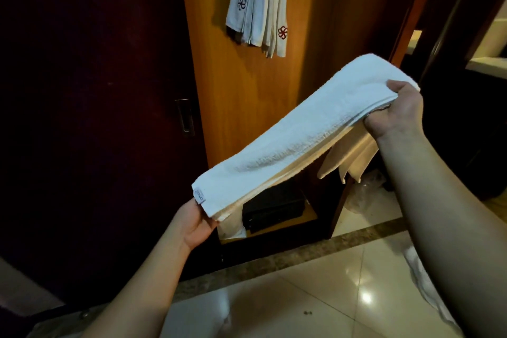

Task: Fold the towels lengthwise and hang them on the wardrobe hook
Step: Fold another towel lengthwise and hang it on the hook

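A white towel [296,132], folded into a long narrow strip, stretches diagonally in front of the open wardrobe. My left hand [196,223] pinches its lower end, where a small label shows. My right hand [395,111] grips the upper end, thumb on top, with loose folds hanging below it. Several white towels [260,3] with red and dark emblems hang at the top of the wooden wardrobe panel [233,85]. The hook itself is out of view.
A dark sliding door with a recessed handle [185,116] stands on the left. A black box [274,207] sits on the wardrobe's bottom shelf. A clear plastic bag [365,189] and a white cloth [422,282] lie on the glossy tiled floor at right.
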{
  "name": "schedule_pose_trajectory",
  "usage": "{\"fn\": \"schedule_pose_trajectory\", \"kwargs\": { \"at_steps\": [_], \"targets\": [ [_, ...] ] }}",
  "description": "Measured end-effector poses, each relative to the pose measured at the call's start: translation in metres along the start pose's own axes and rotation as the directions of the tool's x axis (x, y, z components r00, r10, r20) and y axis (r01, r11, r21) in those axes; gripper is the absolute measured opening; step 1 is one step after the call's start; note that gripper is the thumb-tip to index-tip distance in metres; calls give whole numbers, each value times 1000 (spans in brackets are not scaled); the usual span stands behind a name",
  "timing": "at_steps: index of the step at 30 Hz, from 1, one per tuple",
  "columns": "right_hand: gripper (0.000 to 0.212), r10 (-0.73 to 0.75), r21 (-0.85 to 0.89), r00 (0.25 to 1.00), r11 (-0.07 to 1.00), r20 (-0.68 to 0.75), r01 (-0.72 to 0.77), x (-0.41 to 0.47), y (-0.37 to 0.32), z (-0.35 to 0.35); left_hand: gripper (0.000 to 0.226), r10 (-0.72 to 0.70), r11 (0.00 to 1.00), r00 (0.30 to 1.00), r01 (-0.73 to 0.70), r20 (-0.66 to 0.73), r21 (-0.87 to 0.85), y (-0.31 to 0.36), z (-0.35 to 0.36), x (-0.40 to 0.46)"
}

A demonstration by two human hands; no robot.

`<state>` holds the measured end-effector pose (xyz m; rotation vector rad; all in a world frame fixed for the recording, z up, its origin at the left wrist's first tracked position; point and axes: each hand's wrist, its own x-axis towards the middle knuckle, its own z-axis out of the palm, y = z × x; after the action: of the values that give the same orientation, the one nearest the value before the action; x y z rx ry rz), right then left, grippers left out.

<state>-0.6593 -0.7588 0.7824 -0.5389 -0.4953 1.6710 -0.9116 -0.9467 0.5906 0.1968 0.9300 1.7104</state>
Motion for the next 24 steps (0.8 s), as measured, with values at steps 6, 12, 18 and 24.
{"fn": "schedule_pose_trajectory", "kwargs": {
  "at_steps": [6, 12, 18, 24],
  "targets": [
    [53, 22, -2, 994, 1000, -111, -23, 15, -9, -15, 33, 183, 983, 975, -178, -128, 49, -1, -2, 5],
    [56, 25, -2, 987, 1000, -159, -26, 13, -1, -22, 27, 140, 989, 968, -146, -208, -17, -2, -2, 5],
    [49, 38, 77, 994, 997, -99, -30, 8, 5, -21, 45, -54, 992, 988, 36, -148, -123, -27, -3, 9],
    [43, 66, 37, 997, 997, -34, -65, 0, 19, -7, 44, -80, 973, 979, 118, -190, 200, -58, 18, 22]
  ]
}}
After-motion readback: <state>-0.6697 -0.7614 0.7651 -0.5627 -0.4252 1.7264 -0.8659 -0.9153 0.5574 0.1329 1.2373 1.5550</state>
